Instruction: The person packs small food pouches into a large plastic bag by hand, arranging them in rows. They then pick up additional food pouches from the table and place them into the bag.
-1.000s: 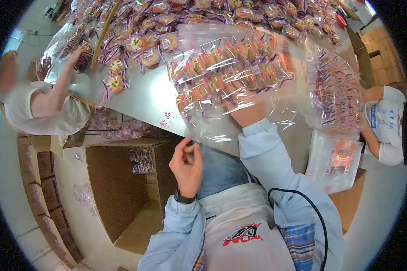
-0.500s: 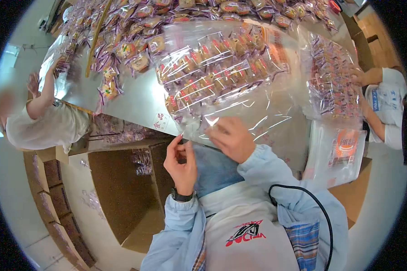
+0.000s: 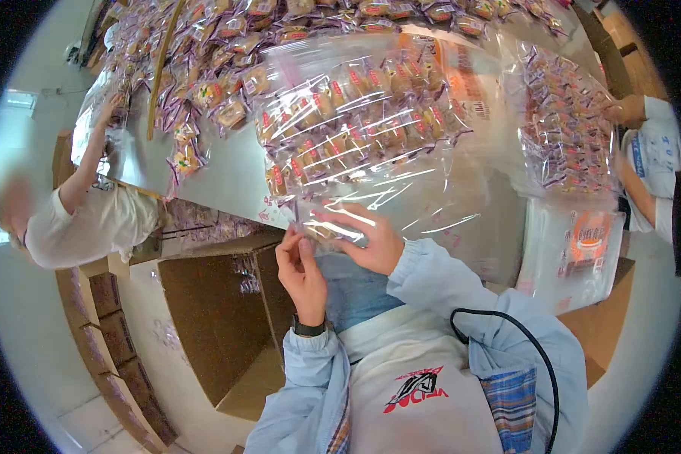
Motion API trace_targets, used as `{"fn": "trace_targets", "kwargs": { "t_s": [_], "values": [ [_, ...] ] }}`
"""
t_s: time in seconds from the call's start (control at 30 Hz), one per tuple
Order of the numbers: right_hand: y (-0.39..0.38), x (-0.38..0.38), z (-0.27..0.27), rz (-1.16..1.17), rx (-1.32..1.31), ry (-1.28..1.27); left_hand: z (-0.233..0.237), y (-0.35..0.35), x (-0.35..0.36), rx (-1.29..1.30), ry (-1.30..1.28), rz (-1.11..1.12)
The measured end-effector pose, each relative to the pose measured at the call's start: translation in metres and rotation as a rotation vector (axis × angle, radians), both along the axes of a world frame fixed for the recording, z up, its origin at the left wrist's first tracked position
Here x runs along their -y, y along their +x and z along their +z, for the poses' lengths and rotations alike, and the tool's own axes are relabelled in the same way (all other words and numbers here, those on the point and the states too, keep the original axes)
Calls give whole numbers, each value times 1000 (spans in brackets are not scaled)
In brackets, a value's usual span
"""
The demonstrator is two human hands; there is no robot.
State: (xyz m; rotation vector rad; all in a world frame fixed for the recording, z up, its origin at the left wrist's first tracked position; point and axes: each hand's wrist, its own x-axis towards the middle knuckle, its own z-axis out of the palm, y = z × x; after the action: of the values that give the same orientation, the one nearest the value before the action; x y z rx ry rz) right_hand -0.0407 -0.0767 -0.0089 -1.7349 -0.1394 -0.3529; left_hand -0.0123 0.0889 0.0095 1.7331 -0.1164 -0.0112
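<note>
**Item 1, clear bag** (image 3: 356, 113). Lies flat on the worktop (image 3: 227, 178) in the middle of the scene. It is packed with rows of individually wrapped pastries, and its open, unfilled end hangs over the near edge towards the person. The weight of the contents appears to hold the bag in place, so only the slack film needs handling.

**Item 2, left hand** (image 3: 303, 265). Raised at the near edge, with thumb and fingertips closed narrowly on the loose film at the bag's mouth. A wristwatch (image 3: 310, 327) is on the wrist.

**Item 3, right hand** (image 3: 363, 238). Just beside the left hand and touching the same film. The fingers are curled over it and gather it into a crinkled fold, so together the two pinches keep the mouth bunched.

**Item 4, loose wrapped pastries** (image 3: 227, 45). Heaped across the far left of the worktop, within reach of those seated there.

**Item 5, second filled bag** (image 3: 564, 129). On the right, under a co-worker's arm (image 3: 635, 110).

**Item 6, stack of flat printed bags** (image 3: 575, 253). At the near right.

**Item 7, open cardboard carton** (image 3: 204, 318). On the floor at the near left, below the worktop edge.

**Item 8, another co-worker's arm** (image 3: 91, 151). At the far left, reaching onto the worktop.
</note>
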Motion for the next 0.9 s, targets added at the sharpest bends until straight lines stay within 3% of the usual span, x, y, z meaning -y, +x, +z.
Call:
{"fn": "trace_targets", "kwargs": {
  "t_s": [0.07,0.13,0.2,0.3,0.43,0.63,0.83,0.9],
  "values": [
    [1,-1,-1,-30,-85,48,-8,-3,-8,-44,32,6],
    [1,-4,-3,74,23,-51,-2,-4,-2,-2,18,40],
    [-2,-8,4,285,-2,13,-1,-5,-8,-13,55,48],
    [9,-17,-5,172,44,54,6,-8,-12,11,172,47],
    [29,-15,-2,35,222,-249,18,-14,-6,11,173,76],
    [39,-12,-9,-41,208,-506,20,-13,-6,9,174,32],
    [43,-16,-3,-245,292,-562,11,-15,-17,55,317,-23],
    [43,-22,-2,-223,198,-489,15,-16,-19,-86,363,-19]
  ]
}}
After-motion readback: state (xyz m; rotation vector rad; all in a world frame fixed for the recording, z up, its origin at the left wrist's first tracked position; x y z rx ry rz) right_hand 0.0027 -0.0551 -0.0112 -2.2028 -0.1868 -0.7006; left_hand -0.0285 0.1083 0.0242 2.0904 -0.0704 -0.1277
